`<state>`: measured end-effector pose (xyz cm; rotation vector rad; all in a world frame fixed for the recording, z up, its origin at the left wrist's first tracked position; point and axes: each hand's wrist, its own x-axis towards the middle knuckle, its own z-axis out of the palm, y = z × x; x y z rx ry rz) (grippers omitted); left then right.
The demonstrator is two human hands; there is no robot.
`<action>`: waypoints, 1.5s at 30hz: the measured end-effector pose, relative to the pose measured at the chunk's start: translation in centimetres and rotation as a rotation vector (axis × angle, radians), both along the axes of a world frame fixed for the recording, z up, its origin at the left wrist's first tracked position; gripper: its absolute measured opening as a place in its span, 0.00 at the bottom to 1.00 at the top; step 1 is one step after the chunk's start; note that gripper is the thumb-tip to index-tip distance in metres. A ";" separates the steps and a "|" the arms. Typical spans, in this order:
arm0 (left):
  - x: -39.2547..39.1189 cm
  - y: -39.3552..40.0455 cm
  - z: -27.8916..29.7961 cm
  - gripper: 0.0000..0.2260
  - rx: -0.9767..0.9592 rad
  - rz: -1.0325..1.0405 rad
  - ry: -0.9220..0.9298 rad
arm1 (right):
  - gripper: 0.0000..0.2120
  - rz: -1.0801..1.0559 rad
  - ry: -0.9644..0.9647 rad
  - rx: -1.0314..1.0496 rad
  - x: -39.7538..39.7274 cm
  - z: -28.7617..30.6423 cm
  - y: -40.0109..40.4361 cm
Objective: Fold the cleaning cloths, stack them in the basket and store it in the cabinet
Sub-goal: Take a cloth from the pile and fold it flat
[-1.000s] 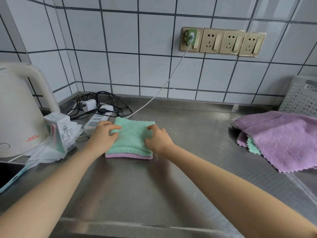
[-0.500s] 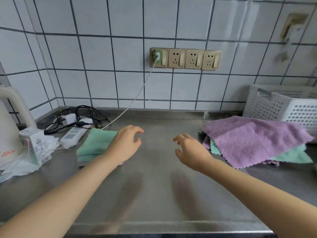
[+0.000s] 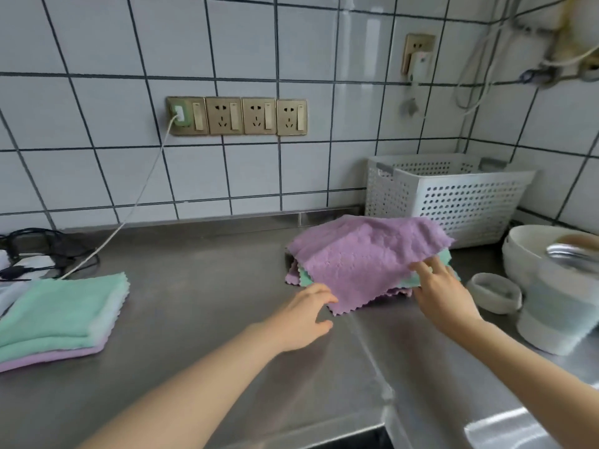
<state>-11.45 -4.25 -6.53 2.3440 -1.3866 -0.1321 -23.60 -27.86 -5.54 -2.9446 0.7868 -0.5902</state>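
Note:
A pile of unfolded cloths lies right of centre on the steel counter [image 3: 207, 306], a purple cloth [image 3: 366, 257] on top and a green one [image 3: 304, 278] peeking out beneath. My left hand [image 3: 304, 319] reaches the purple cloth's near corner with straight fingers. My right hand [image 3: 444, 293] rests its spread fingers on the pile's right edge. A folded stack [image 3: 58, 319], green on top and purple at the bottom, sits at the far left. The white perforated basket [image 3: 453, 196] stands behind the pile against the tiled wall.
A white pot [image 3: 551, 286] with a metal utensil in it and a small white bowl [image 3: 496, 291] stand at the right. A power strip with black cables [image 3: 32, 257] lies at the back left, and a white charger cable [image 3: 136, 202] runs up to the wall sockets [image 3: 236, 115].
Both hands left the folded stack and moved right across the counter to the unfolded pile. The view swung right, bringing the basket and the pot into sight.

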 end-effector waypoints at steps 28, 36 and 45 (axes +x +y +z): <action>3.5 -3.4 3.7 0.16 -0.530 0.435 -0.142 | 0.06 0.218 -0.627 -0.087 3.4 9.2 -2.1; 1.0 6.7 14.7 0.07 -1.164 0.430 -0.098 | 0.03 0.387 -0.986 0.381 3.0 15.0 6.4; -1.5 16.3 18.3 0.05 -1.426 0.434 0.280 | 0.05 0.611 -1.112 0.507 1.0 17.4 15.4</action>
